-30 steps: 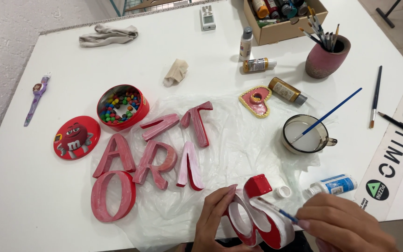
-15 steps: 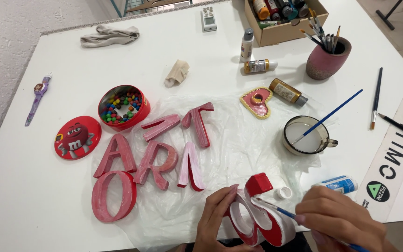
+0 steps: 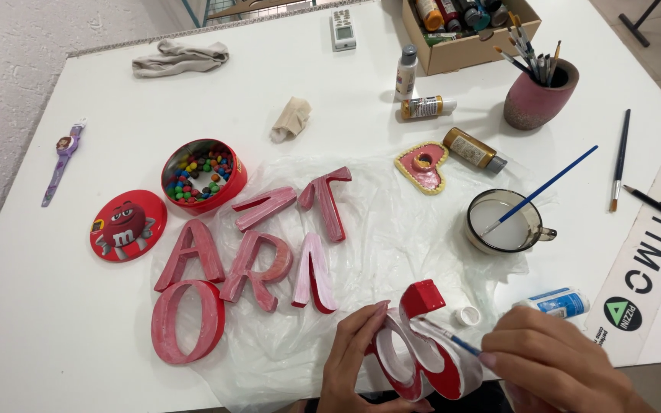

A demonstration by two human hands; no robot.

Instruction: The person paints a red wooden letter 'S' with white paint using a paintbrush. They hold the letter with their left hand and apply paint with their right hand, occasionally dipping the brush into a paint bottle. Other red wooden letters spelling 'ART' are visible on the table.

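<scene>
My left hand steadies a red and white block letter standing on the clear plastic sheet near the front edge. My right hand grips a thin blue-handled brush whose tip touches the letter's white inner face. Several other red-painted letters lie to the left on the sheet. A white paint bottle and its loose cap lie just beyond my right hand.
A glass cup of cloudy water with a blue brush, a heart-shaped piece, a round tin of candies and its red lid, a pink brush pot, a cardboard box of paints, loose brushes.
My right hand has drawn the brush leftward and up along the letter. The left hand keeps the letter upright, barely shifted.
</scene>
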